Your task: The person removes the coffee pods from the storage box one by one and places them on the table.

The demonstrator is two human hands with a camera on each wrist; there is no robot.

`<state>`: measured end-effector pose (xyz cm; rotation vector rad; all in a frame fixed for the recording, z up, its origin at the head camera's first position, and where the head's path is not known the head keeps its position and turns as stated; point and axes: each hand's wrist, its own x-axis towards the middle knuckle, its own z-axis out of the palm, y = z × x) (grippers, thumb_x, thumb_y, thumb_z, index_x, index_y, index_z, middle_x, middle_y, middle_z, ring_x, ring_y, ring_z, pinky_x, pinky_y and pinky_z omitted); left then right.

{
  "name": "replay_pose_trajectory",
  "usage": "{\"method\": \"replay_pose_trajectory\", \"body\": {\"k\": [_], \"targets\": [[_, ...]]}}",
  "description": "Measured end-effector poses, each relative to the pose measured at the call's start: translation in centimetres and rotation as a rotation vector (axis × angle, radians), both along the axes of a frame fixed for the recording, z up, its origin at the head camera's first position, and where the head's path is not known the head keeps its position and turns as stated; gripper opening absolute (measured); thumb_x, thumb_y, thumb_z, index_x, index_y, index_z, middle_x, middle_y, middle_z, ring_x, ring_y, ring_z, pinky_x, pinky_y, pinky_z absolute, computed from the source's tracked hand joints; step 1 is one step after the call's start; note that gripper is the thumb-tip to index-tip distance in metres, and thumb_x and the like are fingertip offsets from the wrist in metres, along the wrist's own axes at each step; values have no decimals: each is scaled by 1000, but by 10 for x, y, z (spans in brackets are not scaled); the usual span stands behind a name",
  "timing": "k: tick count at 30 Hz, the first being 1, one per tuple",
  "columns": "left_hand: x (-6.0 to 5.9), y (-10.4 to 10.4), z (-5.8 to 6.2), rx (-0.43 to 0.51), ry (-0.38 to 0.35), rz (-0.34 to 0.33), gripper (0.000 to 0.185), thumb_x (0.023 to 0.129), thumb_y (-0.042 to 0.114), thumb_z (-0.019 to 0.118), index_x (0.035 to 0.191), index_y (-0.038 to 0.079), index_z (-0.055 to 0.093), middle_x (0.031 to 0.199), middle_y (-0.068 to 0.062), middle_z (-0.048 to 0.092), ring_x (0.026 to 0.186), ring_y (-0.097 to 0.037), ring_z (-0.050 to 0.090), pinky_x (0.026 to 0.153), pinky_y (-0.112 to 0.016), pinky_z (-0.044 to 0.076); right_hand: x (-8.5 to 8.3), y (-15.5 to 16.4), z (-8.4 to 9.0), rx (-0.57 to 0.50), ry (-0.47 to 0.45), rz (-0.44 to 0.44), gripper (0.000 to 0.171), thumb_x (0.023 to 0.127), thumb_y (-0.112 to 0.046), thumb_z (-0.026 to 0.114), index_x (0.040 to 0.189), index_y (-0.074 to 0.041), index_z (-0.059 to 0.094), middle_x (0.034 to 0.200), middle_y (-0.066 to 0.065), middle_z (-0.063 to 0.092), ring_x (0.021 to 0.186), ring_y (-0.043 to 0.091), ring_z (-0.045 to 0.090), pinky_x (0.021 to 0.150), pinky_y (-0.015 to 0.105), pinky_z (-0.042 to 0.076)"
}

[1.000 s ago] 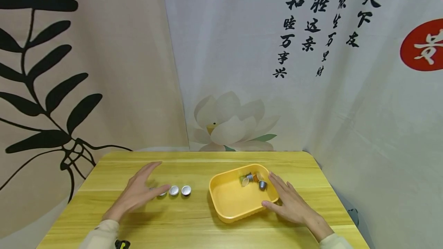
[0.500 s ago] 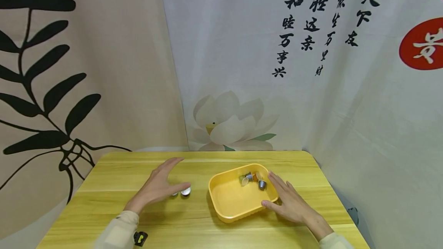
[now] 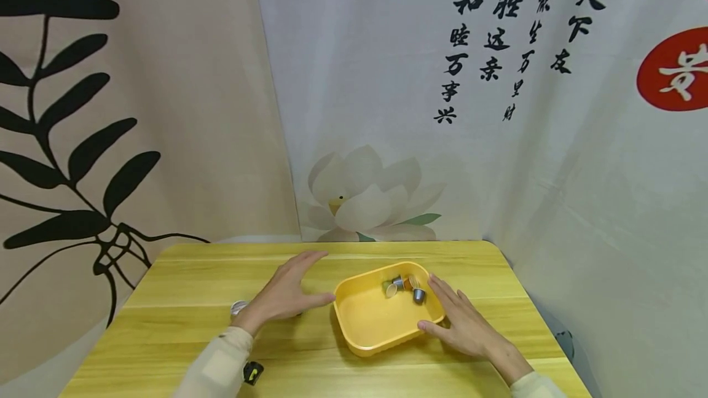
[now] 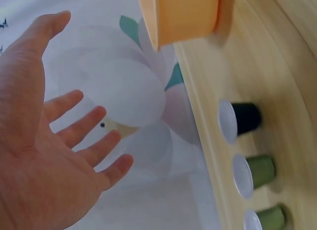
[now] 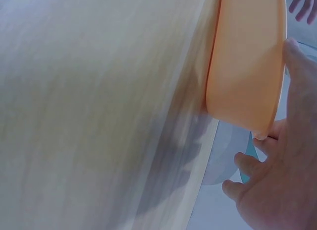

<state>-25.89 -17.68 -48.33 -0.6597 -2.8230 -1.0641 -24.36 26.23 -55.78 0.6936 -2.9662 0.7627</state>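
A yellow plastic bin (image 3: pixel 362 324) stands on the table with several coffee capsules (image 3: pixel 418 296) at its far right end. Spread fingers of my right hand (image 3: pixel 467 327) rest against the bin's right rim, thumb toward the near side; the right wrist view shows thumb and forefinger at the rim. My left hand (image 3: pixel 282 293) hovers over the table with fingers apart and nothing in it, its thumb tip close to the bin's left rim. Beneath it stand foil-lidded capsules, mostly hidden from the head; the left wrist view shows a black capsule (image 4: pixel 240 121) and two green capsules (image 4: pixel 260 171).
The wooden table (image 3: pixel 310 379) ends at a printed cloth backdrop (image 3: pixel 381 78). A dark wrist strap piece (image 3: pixel 253 373) hangs by the left sleeve (image 3: pixel 218 361).
My left hand has moved right across the row of capsules to the bin's left rim, still holding nothing. My right hand and the bin have stayed in place.
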Motion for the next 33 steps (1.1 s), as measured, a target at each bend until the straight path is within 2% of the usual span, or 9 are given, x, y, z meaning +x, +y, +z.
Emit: {"method": "replay_pose_trajectory", "body": {"k": [7,17,26,33], "targets": [[-2,24,2,13,-28,-67,94,93,61,88,171,26,49,179,-15,46,165,-50,42,127,-81,40,0,0,0,-14,-2,1,103,107,-66,68,180,-8,25,189,16,24,172,45,32,136,80,21],[-9,58,0,-30,-22,-185,91,95,56,87,170,20,51,178,-17,47,163,-49,45,128,-79,41,1,0,2,-17,-2,-1,103,107,-64,69,179,-6,26,189,16,24,172,46,32,136,81,21],[-21,83,1,-88,-56,-296,86,95,47,89,167,18,54,175,-9,53,162,-37,52,131,-62,47,2,0,2,-13,-1,-4,103,107,-65,69,179,-7,26,189,13,23,172,46,31,136,81,20],[-30,101,0,-133,-98,-332,84,98,46,85,169,15,52,176,-11,52,163,-36,50,133,-61,46,1,0,2,-16,-3,0,102,107,-65,69,180,-8,25,189,16,24,172,47,32,134,83,21]]}}
